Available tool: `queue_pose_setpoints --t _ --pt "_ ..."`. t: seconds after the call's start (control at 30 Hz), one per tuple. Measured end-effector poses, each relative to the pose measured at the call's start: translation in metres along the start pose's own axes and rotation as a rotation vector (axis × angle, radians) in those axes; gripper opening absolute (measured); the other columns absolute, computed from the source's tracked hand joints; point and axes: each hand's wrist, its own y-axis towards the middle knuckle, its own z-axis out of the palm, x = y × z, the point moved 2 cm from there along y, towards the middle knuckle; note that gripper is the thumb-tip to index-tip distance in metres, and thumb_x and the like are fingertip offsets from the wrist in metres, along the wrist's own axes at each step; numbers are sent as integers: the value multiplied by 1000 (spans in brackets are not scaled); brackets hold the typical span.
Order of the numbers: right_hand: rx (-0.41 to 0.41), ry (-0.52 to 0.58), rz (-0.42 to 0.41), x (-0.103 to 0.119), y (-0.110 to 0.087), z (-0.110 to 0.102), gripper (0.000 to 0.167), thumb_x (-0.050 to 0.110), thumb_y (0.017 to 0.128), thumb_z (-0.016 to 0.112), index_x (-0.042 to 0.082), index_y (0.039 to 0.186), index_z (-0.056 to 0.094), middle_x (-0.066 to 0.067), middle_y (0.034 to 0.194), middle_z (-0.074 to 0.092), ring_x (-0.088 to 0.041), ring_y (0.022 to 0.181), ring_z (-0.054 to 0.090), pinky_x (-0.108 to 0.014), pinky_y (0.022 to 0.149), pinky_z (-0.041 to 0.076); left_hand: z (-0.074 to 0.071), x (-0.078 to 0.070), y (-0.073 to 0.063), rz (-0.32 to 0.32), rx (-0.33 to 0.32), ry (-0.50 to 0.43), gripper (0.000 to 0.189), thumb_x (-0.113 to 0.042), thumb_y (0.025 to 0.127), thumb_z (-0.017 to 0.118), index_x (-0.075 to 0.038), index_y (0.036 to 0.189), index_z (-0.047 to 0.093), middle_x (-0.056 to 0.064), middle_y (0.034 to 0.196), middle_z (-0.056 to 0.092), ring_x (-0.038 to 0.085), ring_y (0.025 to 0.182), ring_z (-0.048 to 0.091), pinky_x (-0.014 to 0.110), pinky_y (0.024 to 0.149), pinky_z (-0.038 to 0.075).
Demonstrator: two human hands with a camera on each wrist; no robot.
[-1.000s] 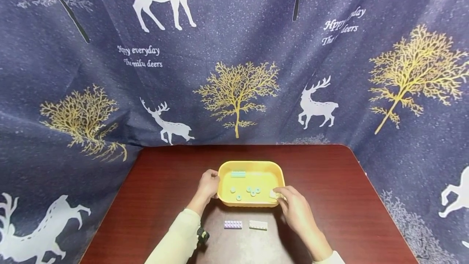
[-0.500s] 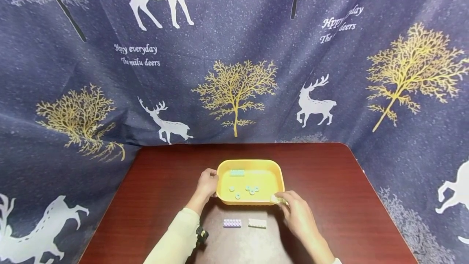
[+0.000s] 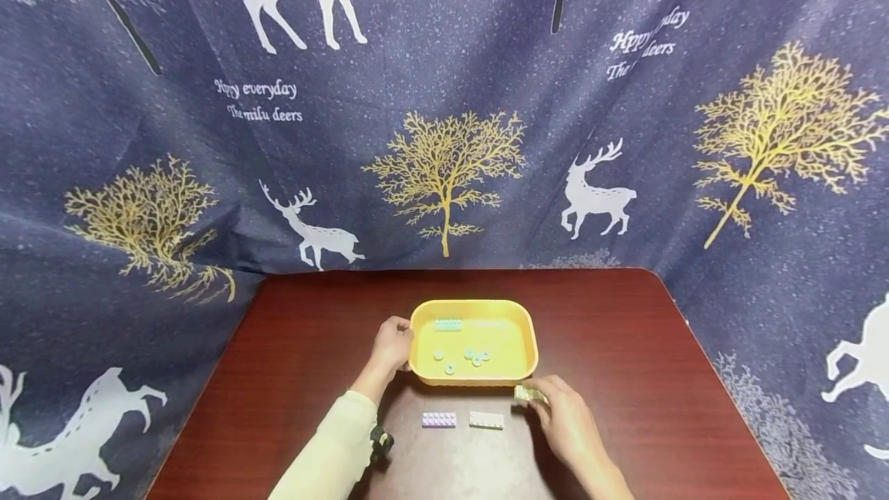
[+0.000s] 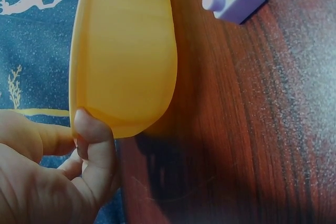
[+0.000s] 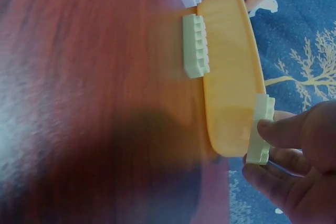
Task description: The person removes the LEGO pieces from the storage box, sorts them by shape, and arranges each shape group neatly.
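Observation:
A yellow plastic tray (image 3: 496, 338) sits on the table. My left hand (image 3: 393, 345) pinches its left end, with the thumb on the rim in the left wrist view. In front of the tray's right corner, my right hand (image 3: 566, 411) holds a pale yellow-green building brick (image 5: 260, 129) between thumb and fingers. A purple brick (image 3: 439, 420) and a pale cream-green brick (image 3: 486, 420) lie studs up on the table before the tray. Inside the tray are a light blue brick (image 3: 447, 326) and several small round pieces (image 3: 469, 354).
The dark red-brown table (image 3: 625, 353) runs back to a blue cloth (image 3: 444, 68) printed with deer and trees. A black strap with a small device (image 3: 381, 440) sits at the left wrist.
My right hand has drawn the pale brick out over the tray's front right rim and down towards the table. The left hand keeps its grip on the tray.

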Motion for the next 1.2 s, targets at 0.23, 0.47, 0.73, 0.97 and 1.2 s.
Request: queue_pose_setpoints --t 0.23,0.47,0.73,0.97,1.2 --pt "37 -26 15 -6 -6 4 30 1 79 83 20 102 77 6 97 71 -18 94 71 -44 81 61 -2 -2 -1 2 4 2 29 -7 102 48 4 127 55 26 106 64 18 53 54 22 40 47" --pt "72 -29 30 -8 -12 8 28 2 80 83 20 101 77 6 94 70 -20 93 71 -46 78 60 -2 -2 0 18 3 0 29 -7 102 48 5 127 55 25 103 64 18 52 54 22 39 47" --pt "83 -40 24 -11 -16 12 29 2 77 84 20 98 76 8 93 69 -20 91 71 -45 77 60 -2 -2 -1 6 2 1 29 -8 102 48 4 128 55 27 109 63 18 53 55 22 40 47" --pt "104 -56 22 -13 -19 15 28 0 75 84 20 94 75 7 93 69 -22 94 69 -46 83 59 -2 -2 -1 1 3 6 29 -8 102 48 4 128 56 26 110 63 17 53 55 22 40 48" --pt "52 -62 -9 -14 -22 19 27 1 74 85 20 91 75 9 94 70 -20 90 67 -44 77 60 -1 -2 -1 -2 -4 11 31 -8 102 48 4 129 55 26 112 64 18 54 56 22 39 47"
